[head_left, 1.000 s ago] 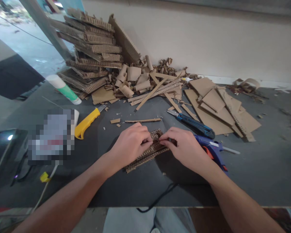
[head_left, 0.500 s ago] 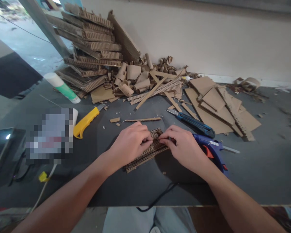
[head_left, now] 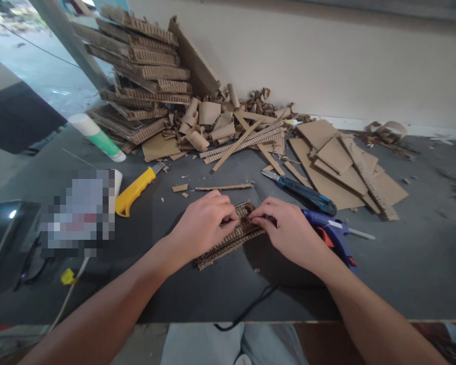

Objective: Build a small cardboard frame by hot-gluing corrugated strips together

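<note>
Unmoved, left hand (head_left: 203, 223), right hand (head_left: 289, 230) pinching cardboard strip (head_left: 228, 244), axis near-left to far-right.

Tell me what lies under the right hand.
The right hand rests its fingertips on the cardboard strip. A blue glue gun sticks out from beneath the wrist; its handle and the strip's end there are covered.
</note>
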The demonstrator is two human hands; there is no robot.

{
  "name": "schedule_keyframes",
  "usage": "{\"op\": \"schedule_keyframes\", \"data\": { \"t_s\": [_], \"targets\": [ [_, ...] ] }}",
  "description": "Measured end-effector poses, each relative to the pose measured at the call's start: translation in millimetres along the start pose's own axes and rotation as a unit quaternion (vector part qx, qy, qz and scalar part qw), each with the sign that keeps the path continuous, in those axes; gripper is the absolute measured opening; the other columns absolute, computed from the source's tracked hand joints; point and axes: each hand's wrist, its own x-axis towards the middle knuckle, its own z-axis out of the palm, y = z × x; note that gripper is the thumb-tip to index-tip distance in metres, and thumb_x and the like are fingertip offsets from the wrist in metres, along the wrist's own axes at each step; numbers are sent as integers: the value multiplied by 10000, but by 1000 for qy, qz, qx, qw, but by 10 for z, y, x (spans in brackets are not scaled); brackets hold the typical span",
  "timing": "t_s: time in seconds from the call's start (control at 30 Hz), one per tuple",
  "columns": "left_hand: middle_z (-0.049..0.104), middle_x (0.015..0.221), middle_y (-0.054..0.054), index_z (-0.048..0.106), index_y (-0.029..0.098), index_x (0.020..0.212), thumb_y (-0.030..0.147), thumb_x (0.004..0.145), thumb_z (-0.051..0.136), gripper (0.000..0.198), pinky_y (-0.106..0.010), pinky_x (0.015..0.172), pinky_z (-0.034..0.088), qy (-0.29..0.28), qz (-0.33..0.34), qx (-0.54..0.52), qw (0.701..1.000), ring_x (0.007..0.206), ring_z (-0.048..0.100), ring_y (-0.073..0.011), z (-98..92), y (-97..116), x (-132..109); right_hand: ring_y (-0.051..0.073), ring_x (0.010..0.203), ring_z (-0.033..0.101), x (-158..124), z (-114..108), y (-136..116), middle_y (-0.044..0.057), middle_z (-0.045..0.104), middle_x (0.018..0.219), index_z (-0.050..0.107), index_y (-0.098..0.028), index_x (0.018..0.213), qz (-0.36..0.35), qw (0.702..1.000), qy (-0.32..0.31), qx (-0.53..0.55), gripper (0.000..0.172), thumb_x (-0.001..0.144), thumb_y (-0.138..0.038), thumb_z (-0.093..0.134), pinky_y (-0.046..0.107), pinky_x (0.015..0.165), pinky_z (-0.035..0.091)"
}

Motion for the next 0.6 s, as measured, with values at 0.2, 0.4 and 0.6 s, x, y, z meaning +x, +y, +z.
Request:
{"op": "schedule_keyframes", "data": {
  "t_s": [0.2, 0.4, 0.6],
  "targets": [
    [635, 772, -33, 680, 171, 795, 166, 897, 613, 123, -306, 701, 454, 3, -9, 13, 1000, 834, 563, -202, 7, -6, -16, 136, 675, 589, -10, -21, -27, 25, 657, 835, 731, -193, 847, 9, 1000, -3, -30, 155, 899, -117, 607, 279, 641, 447],
    [642, 878, -44, 673, 183, 869, 211, 920, 595, 97, -317, 717, 483, -1, -18, 31, 999, 896, 602, -215, -7, -2, -31, 114, 623, 550, -17, -32, -46, 17, 647, 846, 740, -198, 874, 15, 1000, -13, -21, 93, 884, -149, 661, 264, 601, 431],
    [643, 1083, -84, 645, 177, 1070, 277, 951, 567, 174, -323, 734, 531, 23, -28, 40, 999, 958, 645, -221, -5, 27, -39, 103, 583, 522, -28, -17, -42, 26, 650, 865, 718, -189, 856, -2, 999, 30, -36, 112, 884, -119, 635, 260, 569, 429]
  ]
}}
